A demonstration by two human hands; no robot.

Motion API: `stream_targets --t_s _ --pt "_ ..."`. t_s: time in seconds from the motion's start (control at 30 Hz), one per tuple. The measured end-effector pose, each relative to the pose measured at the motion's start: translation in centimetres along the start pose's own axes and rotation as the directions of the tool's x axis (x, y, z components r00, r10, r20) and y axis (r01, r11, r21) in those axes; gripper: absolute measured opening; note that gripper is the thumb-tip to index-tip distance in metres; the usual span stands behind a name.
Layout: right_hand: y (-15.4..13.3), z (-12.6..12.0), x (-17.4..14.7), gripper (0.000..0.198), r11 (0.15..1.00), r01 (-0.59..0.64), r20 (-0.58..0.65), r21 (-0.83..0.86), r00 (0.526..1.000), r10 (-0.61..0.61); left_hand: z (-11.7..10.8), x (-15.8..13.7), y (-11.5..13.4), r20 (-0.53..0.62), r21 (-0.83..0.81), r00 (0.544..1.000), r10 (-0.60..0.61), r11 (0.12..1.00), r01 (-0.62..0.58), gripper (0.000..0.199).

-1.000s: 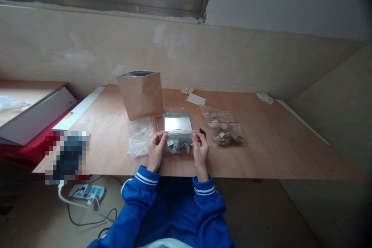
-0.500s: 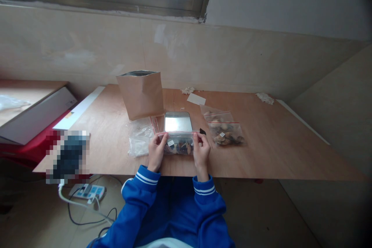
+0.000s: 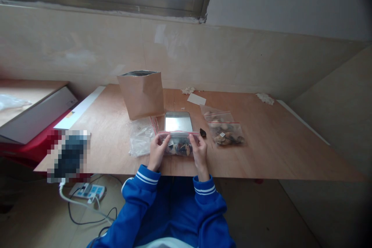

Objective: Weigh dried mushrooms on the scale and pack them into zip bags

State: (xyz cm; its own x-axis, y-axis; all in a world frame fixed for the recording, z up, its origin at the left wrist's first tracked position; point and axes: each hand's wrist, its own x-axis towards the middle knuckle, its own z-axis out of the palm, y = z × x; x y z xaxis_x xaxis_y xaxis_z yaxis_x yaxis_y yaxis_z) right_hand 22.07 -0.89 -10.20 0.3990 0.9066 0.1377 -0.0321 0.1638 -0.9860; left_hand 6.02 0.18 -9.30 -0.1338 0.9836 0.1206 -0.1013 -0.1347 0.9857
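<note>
A clear zip-lock bag with a red seal line hangs between my hands, dark and brown dried pieces inside it. My left hand pinches its top left edge, thumb on the near side. At the upper right edge, my right hand grips it the same way. Just beyond the bag lies a flat scale with a shiny plate, its near end hidden by the bag. One loose dark dried piece rests on the table beside my right fingers.
Left of the scale are empty clear bags and an upright open brown kraft pouch. Filled zip-lock bags lie to the right. A white card is farther back. A pixelated dark object lies at the table's left edge, cable attached.
Both hands stay on the bag. My right hand has shifted slightly left along its top edge, and the thumbs are closer together. Other things stay where they were.
</note>
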Motion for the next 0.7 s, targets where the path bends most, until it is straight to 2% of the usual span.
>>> stream_targets --t_s 0.13,0.33,0.7 --pt "0.20 0.13 0.04 0.032 0.999 0.045 -0.005 -0.016 0.999 -0.045 -0.01 0.02 0.06 -0.016 -0.020 0.999 -0.039 0.999 0.039 0.029" --pt "0.33 0.16 0.11 0.030 0.990 0.123 -0.024 -0.074 0.992 -0.125 -0.17 0.10 -0.17 -0.024 -0.063 0.999 -0.024 0.998 0.022 0.026" --pt "0.12 0.07 0.17 0.029 0.988 0.130 -0.029 -0.082 0.991 -0.133 -0.32 0.05 -0.10 -0.003 -0.108 0.998 -0.064 0.992 0.064 0.025"
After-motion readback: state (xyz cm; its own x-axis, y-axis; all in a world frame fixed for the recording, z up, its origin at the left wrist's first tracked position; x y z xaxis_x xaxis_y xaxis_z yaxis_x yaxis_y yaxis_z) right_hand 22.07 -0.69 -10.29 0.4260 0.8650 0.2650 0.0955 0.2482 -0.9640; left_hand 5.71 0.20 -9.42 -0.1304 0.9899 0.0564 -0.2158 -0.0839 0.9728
